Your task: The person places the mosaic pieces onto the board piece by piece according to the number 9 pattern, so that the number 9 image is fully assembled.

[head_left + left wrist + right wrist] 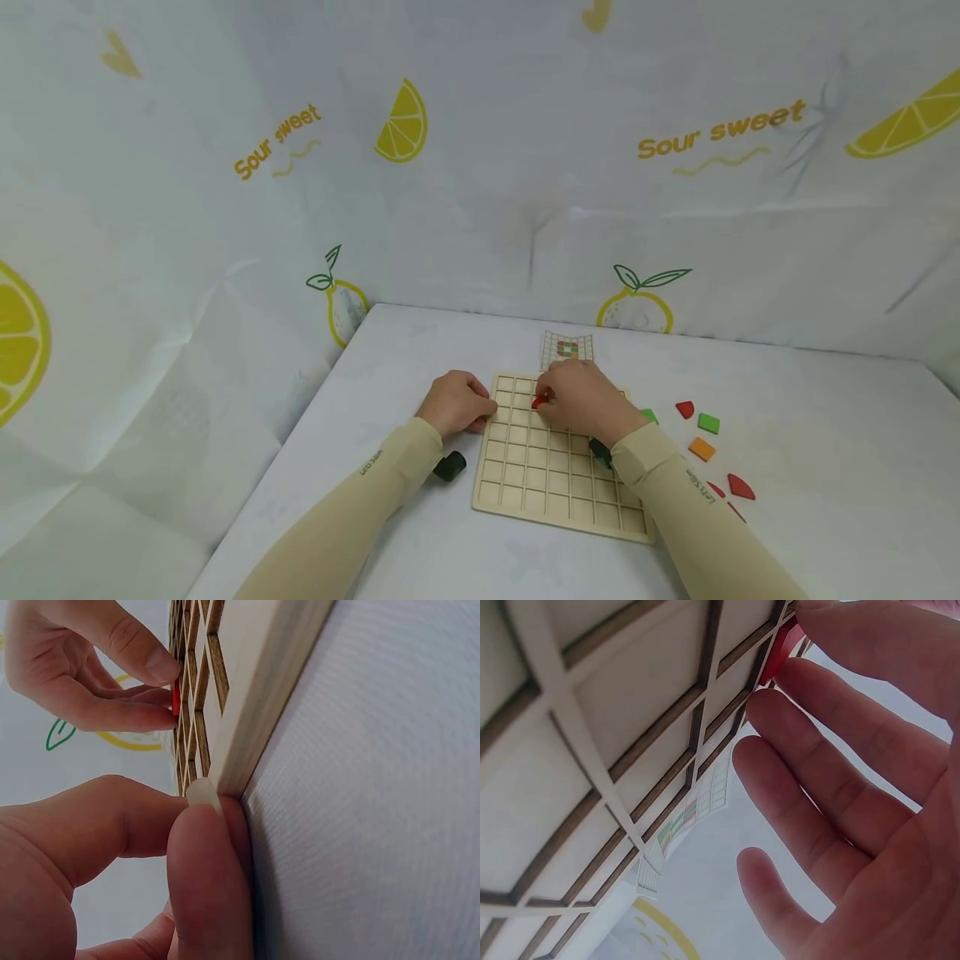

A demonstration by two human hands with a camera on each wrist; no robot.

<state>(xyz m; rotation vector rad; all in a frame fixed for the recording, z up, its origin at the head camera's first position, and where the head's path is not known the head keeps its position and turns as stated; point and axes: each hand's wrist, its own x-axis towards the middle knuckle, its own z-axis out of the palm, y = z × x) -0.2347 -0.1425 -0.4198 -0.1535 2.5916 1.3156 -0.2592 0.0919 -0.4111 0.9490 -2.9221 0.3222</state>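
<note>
A square wooden grid board (pixel 517 475) lies on the white table. My left hand (pixel 457 404) is at its left edge; thumb and forefinger pinch the board's corner in the left wrist view (pixel 214 840). Over the upper left cells, my right hand (pixel 581 396) pinches a red piece (pixel 538 402) between thumb and forefinger. The right wrist view shows this red piece (pixel 780 652) against the grid, the other fingers spread loosely. Its full outline is hidden by the fingers.
Right of the board lie red quarter-round pieces (pixel 741 486), a green square (pixel 708 423) and an orange one (pixel 702 449). Another green piece (pixel 648 415) shows partly behind the right wrist. A printed pattern card (pixel 551 346) lies behind the board. Dark wrist-worn devices (pixel 450 466) sit under the wrists.
</note>
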